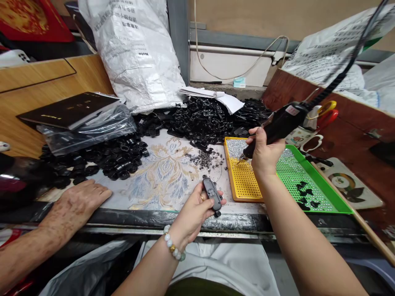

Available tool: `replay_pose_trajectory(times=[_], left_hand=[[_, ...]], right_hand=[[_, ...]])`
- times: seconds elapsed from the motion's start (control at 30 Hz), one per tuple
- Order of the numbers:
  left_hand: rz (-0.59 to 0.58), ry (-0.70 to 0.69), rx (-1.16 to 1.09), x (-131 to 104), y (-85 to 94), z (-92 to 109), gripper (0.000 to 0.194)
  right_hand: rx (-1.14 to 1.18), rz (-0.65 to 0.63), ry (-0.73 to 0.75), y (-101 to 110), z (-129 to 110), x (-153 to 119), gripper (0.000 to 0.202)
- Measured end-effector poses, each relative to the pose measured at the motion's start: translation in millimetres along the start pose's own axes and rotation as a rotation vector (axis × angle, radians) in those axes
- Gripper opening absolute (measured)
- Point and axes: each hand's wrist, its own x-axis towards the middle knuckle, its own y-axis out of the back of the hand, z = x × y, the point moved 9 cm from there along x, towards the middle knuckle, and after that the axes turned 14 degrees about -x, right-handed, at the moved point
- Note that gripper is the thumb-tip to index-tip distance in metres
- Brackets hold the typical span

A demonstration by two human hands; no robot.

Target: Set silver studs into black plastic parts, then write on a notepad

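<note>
My left hand [199, 205] grips a small black plastic part [212, 194], long and narrow with round lugs at its ends, over the table's front edge. My right hand [267, 154] is wrapped round a black corded electric screwdriver [282, 123]. The tool is tilted, its tip pointing down over the yellow perforated tray [247, 189]. Small silvery screws [237, 147] fill the far end of that tray. Between the part and the black heap lie scattered tiny dark metal pieces [208, 159].
A green tray [333, 199] holds several black pieces. Heaps of black plastic parts [203, 117] line the back. Another person's hand [88, 195] rests at the left table edge. A dark notebook [70, 107] lies on a plastic bag. A mug [300, 137] stands right; a wooden stick [364, 226] slants beside the green tray.
</note>
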Motion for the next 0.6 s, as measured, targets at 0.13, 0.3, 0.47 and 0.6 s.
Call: replay_pose_trajectory(times=[0.13, 0.3, 0.47, 0.6], left_hand=[[0.001, -0.022, -0.083, 0, 1.9, 1, 0.038], [-0.017, -0.120, -0.108, -2, 2.6, 4, 0.045], [0.023, -0.214, -0.103, -4, 3.1, 9, 0.048], [0.032, -0.233, -0.081, -4, 2.3, 11, 0.047]], right_hand=[[0.046, -0.046, 0.020, 1, -47, -15, 0.027], [0.098, -0.296, -0.105, -22, -81, -56, 0.024], [0.143, -0.422, -0.179, -38, -81, -81, 0.024], [0.099, -0.434, -0.182, -39, -79, -83, 0.026]])
